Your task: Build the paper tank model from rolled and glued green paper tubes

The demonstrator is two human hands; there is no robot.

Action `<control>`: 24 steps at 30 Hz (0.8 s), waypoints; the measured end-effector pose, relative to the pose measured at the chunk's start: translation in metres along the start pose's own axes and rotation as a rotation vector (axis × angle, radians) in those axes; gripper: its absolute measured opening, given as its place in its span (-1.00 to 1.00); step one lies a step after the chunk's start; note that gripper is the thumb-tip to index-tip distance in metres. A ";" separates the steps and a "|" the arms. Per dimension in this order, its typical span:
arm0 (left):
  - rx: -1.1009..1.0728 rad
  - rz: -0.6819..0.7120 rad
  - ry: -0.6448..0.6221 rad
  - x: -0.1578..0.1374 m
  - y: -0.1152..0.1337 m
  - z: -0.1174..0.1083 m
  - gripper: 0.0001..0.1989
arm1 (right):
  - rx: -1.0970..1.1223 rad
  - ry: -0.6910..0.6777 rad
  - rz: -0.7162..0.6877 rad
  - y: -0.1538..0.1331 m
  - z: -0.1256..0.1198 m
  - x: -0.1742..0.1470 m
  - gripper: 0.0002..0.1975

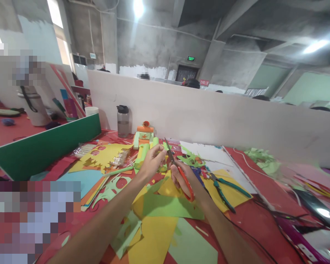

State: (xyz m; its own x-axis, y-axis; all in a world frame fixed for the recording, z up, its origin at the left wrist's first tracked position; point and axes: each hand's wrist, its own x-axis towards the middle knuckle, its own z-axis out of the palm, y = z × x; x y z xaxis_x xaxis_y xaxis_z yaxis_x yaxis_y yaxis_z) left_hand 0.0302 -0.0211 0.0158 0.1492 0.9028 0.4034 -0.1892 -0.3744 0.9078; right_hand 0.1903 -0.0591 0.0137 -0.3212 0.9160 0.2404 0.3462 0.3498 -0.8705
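Note:
My right hand (pixel 178 176) grips a pair of scissors (pixel 185 181) with orange-red handles, its dark blades pointing up and away. Close to the blades, my left hand (pixel 155 159) is closed in a pinch, with a small piece of green paper (pixel 166 146) showing at its fingertips. How far the blades are apart is hard to see. Under my hands lie a green sheet (pixel 170 207) and a yellow sheet (pixel 151 238), overlapping on the red tabletop. Just beyond my left hand stands a paper model (pixel 144 135) in orange and light green, with green rolled paper (pixel 143 152) before it.
Teal-handled pliers (pixel 222 189) rest on yellow paper at right. Cut-out yellow paper (pixel 101 156) and pale green scraps (pixel 114 189) lie left. A water bottle (pixel 123 121) stands against the white partition (pixel 209 113). A green board (pixel 49 145) borders the left side; a cable (pixel 247 233) crosses at right.

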 end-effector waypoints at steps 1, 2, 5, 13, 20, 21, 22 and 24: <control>0.011 0.005 -0.001 0.000 0.000 -0.001 -0.71 | -0.004 0.000 0.003 0.000 0.000 0.000 -0.48; 0.020 0.010 0.000 0.000 0.001 -0.001 -0.71 | -0.006 -0.001 0.006 0.000 0.000 -0.001 -0.48; 0.035 0.016 0.005 0.000 0.003 -0.002 -0.70 | 0.005 0.000 0.005 -0.001 0.001 -0.002 -0.48; -0.001 -0.032 -0.029 0.000 0.002 -0.002 -0.69 | 0.017 0.000 0.004 -0.001 0.002 -0.002 -0.47; 0.002 -0.034 -0.051 0.002 0.000 -0.003 -0.68 | 0.001 0.002 0.002 -0.003 0.003 -0.002 -0.49; 0.003 -0.038 -0.057 0.002 -0.001 -0.003 -0.68 | -0.003 0.007 0.002 -0.003 0.004 -0.002 -0.50; 0.004 -0.040 -0.062 0.002 -0.002 -0.003 -0.67 | -0.006 0.012 0.001 -0.004 0.004 -0.002 -0.50; 0.002 -0.042 -0.068 0.002 -0.003 -0.003 -0.65 | -0.008 0.014 0.001 -0.005 0.004 -0.003 -0.51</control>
State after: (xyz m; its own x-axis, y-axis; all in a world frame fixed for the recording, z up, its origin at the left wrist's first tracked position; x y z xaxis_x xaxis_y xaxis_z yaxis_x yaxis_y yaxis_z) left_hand 0.0280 -0.0172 0.0131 0.2225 0.9014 0.3716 -0.1792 -0.3368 0.9244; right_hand 0.1856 -0.0641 0.0153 -0.3085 0.9189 0.2460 0.3533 0.3508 -0.8672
